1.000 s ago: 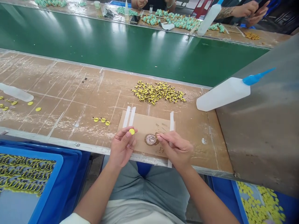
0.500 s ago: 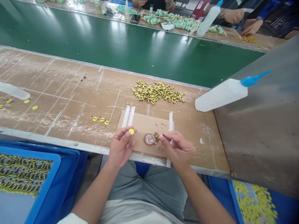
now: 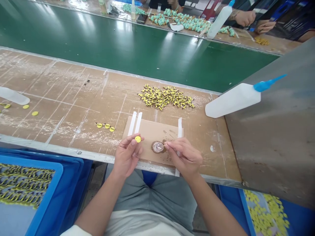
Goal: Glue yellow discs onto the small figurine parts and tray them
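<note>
your left hand [image 3: 126, 159] pinches a yellow disc [image 3: 137, 139] between thumb and fingers; your right hand [image 3: 186, 156] grips a thin piece [image 3: 164, 145], mostly hidden, near the rim of the small round dish [image 3: 157, 147] between your hands. three similar discs [image 3: 107, 126] lie on the tabletop [image 3: 98, 101] left of your left hand; beyond both hands sits a yellow-and-dark heap [image 3: 166, 97].

Left fingers [image 3: 127, 140] pinch a round yellow disc [image 3: 137, 139] and right fingers [image 3: 174, 143] a thin piece [image 3: 164, 145].

The dish [image 3: 157, 147] lies on the cardboard sheet [image 3: 157, 128], the parts pile [image 3: 165, 97] behind it, a bottle [image 3: 233, 100] right of both.
</note>
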